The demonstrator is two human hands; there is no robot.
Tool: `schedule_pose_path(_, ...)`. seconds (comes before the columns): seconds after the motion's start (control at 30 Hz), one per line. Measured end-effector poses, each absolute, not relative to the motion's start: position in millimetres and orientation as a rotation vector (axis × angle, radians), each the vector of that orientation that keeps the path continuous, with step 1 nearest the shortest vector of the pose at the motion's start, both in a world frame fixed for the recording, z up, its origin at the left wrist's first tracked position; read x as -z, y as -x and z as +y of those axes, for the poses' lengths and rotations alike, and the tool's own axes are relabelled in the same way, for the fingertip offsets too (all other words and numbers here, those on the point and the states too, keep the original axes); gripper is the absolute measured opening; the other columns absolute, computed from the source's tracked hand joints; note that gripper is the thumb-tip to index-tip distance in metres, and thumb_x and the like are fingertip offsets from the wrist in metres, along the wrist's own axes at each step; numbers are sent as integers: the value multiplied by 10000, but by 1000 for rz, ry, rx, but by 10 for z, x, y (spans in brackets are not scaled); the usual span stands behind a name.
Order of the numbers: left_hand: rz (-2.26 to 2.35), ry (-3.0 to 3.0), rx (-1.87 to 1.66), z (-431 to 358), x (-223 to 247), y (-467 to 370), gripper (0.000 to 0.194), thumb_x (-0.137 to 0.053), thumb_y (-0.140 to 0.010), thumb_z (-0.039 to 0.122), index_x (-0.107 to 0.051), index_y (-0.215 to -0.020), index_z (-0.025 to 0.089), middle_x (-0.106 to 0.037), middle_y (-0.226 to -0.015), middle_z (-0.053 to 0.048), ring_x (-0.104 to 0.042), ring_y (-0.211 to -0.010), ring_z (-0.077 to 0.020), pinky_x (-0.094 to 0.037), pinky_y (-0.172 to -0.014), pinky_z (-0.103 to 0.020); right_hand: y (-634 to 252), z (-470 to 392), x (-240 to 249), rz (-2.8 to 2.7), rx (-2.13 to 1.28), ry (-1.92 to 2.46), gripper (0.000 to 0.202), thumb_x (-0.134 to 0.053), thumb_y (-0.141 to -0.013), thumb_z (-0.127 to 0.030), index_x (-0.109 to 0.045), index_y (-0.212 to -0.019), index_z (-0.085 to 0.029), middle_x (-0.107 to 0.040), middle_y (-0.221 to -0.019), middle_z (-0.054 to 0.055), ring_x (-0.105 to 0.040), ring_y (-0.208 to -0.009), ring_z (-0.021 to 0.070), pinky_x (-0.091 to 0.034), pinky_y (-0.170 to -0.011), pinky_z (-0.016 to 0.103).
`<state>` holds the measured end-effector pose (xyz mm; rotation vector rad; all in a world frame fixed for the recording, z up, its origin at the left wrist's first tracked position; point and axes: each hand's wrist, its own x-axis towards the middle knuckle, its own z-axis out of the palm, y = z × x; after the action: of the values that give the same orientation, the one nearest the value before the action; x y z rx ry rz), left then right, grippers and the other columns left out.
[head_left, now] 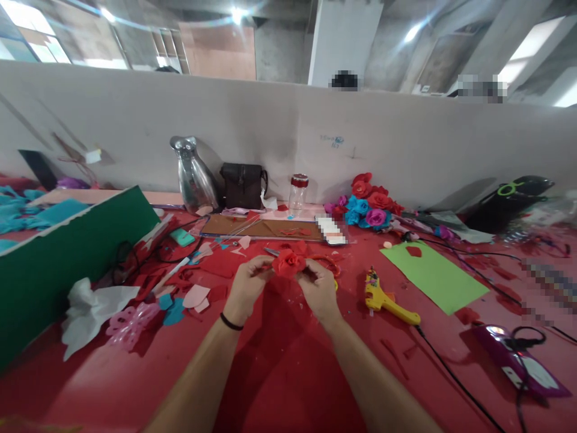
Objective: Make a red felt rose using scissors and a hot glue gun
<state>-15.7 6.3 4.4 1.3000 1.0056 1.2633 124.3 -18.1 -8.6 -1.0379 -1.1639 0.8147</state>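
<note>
"Red table (pixel 288 373), pale partition (pixel 252 114) along the far side. Where's the red flower (pixel 289 263)?"

"Mid-scene, pinched between the left hand (pixel 249 287) and the right hand (pixel 319 290); yellow glue gun (pixel 388 302) lies to the right."
</note>
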Motion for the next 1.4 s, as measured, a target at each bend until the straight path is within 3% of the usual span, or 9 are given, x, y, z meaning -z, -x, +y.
schedule_pose_path(0.23, 965, -1244, -1296, 2, 10, 31, 113, -710, -602, 282, -710, -650, 181, -713, -685, -28, -634, -706, -203, -486, -758, -340, -1192, -205, 78, -1139, -872, 994, 98, -626, -712, -211, -705, -770, -205, -681, -760, -6, -573, -717, 168, -440, -700, 267)
schedule_pose_path(0.43, 830, -1215, -1362, 31, 71, 42, 119, -707, -628, 216, -708, -745, 193, -720, -787, -14, -636, -785, -185, -470, -824, -319, -1197, -225, 99, -1116, -910, 918, 65, -636, -699, -202, -700, -711, -204, -642, -703, -8, -554, -685, 155, -432, -680, 264)
schedule_pose_path(0.8, 661, -1240, -1267, 4, 120, 44, 204, -773, -613, 358, -704, -722, 200, -677, -715, -23, -591, -746, -187, -446, -725, -287, -1262, -158, 74, -804, -1106, 772, 134, -635, -723, -271, -706, -828, -227, -640, -687, -17, -547, -653, 121, -428, -670, 252)
schedule_pose_path(0.97, 622, -1360, -1225, 14, 118, 75, 192, -733, -672, 385, -717, -690, 194, -655, -800, -43, -561, -818, -197, -427, -759, -294, -1296, -186, -26, -839, -1260, 739, 138, -606, -691, -286, -714, -728, -210, -659, -699, 5, -549, -663, 141, -415, -645, 255)
schedule_pose_path(1.13, 573, -1422, -1122, -7, 17, 102, 259, -735, -660, 440, -732, -679, 182, -616, -792, -51, -533, -758, -177, -417, -742, -286, -1370, -229, -133, -898, -1364, 748, 164, -613, -675, -338, -698, -651, -200, -647, -751, 14, -537, -724, 154, -410, -676, 260)
schedule_pose_path(1.4, 608, -1450, -963, -5, -4, 129, 268, -736, -658, 438, -741, -708, 175, -624, -743, -59, -542, -724, -181, -437, -717, -292, -1451, -244, -172, -1010, -1422, 744, 145, -705, -651, -301, -656, -574, -187, -579, -637, -23, -461, -595, 103, -364, -601, 238)
